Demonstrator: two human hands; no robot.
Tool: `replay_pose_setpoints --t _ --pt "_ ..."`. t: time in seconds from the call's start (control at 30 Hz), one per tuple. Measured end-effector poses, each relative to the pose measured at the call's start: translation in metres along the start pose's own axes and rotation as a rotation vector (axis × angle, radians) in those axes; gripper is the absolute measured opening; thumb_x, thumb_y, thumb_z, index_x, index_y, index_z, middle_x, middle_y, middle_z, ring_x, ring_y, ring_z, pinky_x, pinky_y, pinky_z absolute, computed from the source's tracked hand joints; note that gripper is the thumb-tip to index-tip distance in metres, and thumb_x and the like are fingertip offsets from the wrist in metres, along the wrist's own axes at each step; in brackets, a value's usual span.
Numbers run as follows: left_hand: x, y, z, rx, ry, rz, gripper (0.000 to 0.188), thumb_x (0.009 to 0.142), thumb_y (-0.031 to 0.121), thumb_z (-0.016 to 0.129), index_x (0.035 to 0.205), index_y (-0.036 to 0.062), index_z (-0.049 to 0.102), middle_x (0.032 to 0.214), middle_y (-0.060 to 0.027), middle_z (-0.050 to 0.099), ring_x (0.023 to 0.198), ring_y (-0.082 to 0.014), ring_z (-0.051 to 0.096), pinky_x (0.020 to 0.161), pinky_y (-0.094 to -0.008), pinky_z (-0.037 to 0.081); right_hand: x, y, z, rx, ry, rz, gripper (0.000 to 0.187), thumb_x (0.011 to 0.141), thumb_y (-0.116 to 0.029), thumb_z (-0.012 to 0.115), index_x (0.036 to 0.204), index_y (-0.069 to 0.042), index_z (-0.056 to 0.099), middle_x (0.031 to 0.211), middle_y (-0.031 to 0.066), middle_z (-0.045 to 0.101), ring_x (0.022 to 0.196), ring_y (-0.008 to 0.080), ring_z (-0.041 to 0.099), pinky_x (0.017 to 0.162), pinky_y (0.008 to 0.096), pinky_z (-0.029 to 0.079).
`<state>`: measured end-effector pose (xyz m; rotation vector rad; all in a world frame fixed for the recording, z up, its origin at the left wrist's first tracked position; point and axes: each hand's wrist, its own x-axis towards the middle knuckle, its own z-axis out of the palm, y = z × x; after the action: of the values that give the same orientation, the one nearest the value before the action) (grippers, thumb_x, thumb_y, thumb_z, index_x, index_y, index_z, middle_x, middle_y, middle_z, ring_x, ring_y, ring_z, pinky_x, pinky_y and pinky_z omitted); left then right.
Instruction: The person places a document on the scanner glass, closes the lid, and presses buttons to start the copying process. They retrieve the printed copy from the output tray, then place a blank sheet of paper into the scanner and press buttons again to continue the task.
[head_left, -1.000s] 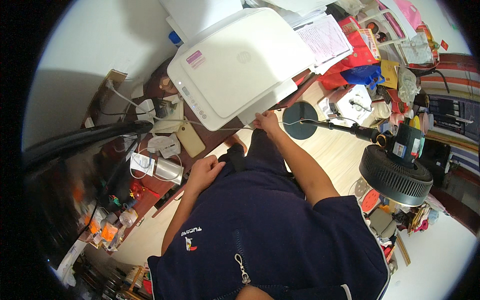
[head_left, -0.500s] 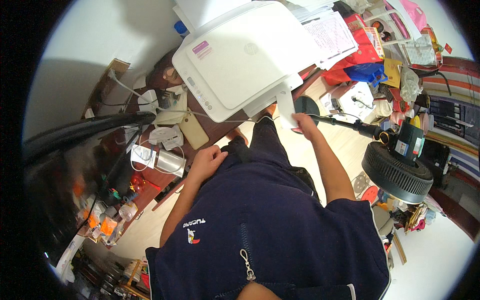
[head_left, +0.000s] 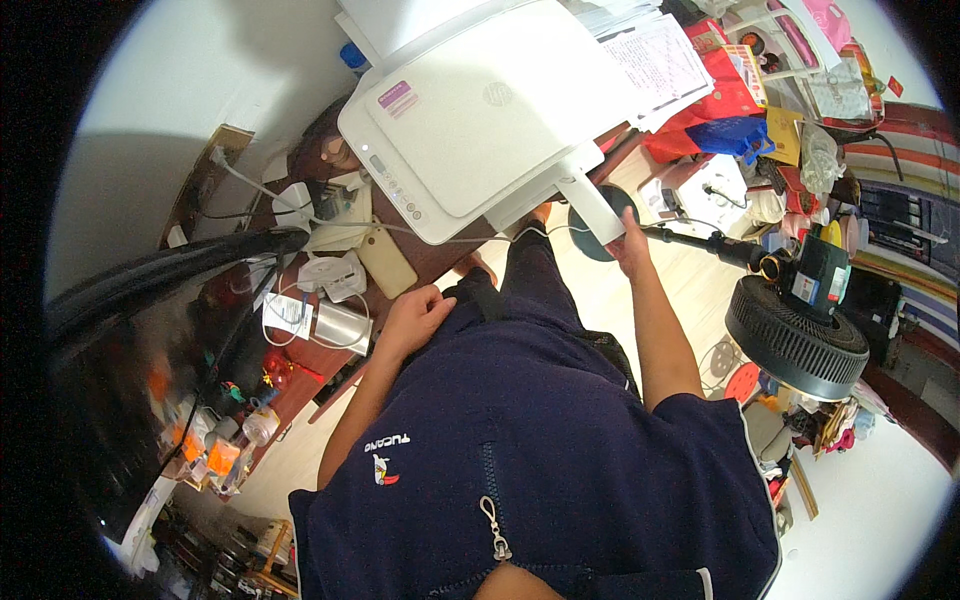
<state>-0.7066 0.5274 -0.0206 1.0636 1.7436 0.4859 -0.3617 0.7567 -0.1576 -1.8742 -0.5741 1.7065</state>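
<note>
A white printer (head_left: 480,110) sits on the dark desk, its lid closed. From its front edge a narrow white output tray extension (head_left: 590,208) sticks out toward me, slanting to the right. My right hand (head_left: 630,248) is at the extension's outer end, thumb along its right edge and the other fingers partly hidden beneath. My left hand (head_left: 418,318) rests against my dark trousers at the left thigh, fingers curled in, with nothing visible in it.
A phone (head_left: 386,262), a white cable and a metal cup (head_left: 342,326) lie left of the printer. A black fan (head_left: 797,335) stands at the right. Papers (head_left: 658,65) and red and blue bags (head_left: 732,137) crowd the far right. A monitor (head_left: 110,370) is at the left.
The tray extension has swung to the right, and my right hand has moved with it, its thumb shifting from the top to the right edge. My left hand has stayed put.
</note>
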Motion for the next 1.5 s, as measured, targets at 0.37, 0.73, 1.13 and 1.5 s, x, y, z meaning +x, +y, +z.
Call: replay_pose_setpoints --t 0.37,0.73,1.13,1.5 --pt "0.004 -0.008 0.014 -0.013 -0.017 0.018 0.032 0.083 0.029 0.059 0.072 -0.0001 0.054 0.063 -0.0095 0.053 0.06 -0.0169 0.05 0.056 -0.0318 0.041 -0.025 0.092 -0.029 -0.916 -0.323 0.366 0.032 0.085 -0.037 0.054 0.098 -0.007 0.057 0.086 0.0023 0.06 0.065 0.0145 0.057 0.059 0.0305 0.045" --pt "-0.017 -0.019 0.031 -0.052 0.053 -0.13 0.034 0.083 0.028 0.058 0.069 -0.0018 0.052 0.06 -0.0114 0.052 0.056 -0.0183 0.049 0.054 -0.0326 0.04 0.085 0.0 -0.01 0.318 -0.139 0.094 0.043 0.088 -0.031 0.048 0.115 0.002 0.046 0.11 0.0159 0.057 0.101 0.0263 0.056 0.087 0.0382 0.046" --pt "-0.007 0.026 0.076 -0.074 -0.062 -0.26 0.033 0.085 0.027 0.058 0.071 -0.0018 0.051 0.059 -0.0056 0.048 0.057 -0.0116 0.043 0.053 -0.0288 0.037 0.11 -0.033 0.04 -0.076 -0.269 0.13 0.033 0.086 -0.025 0.057 0.107 0.0 0.054 0.098 0.0105 0.056 0.079 0.0227 0.059 0.061 0.0313 0.052" --pt "0.016 0.066 0.103 0.0 -0.136 -0.219 0.03 0.085 0.025 0.058 0.074 -0.0022 0.053 0.06 -0.0038 0.048 0.059 -0.0105 0.044 0.054 -0.0272 0.038 0.093 -0.057 0.052 -0.269 -0.217 0.066 0.047 0.081 -0.029 0.061 0.104 0.011 0.053 0.103 0.0209 0.058 0.085 0.0283 0.062 0.063 0.0348 0.054"
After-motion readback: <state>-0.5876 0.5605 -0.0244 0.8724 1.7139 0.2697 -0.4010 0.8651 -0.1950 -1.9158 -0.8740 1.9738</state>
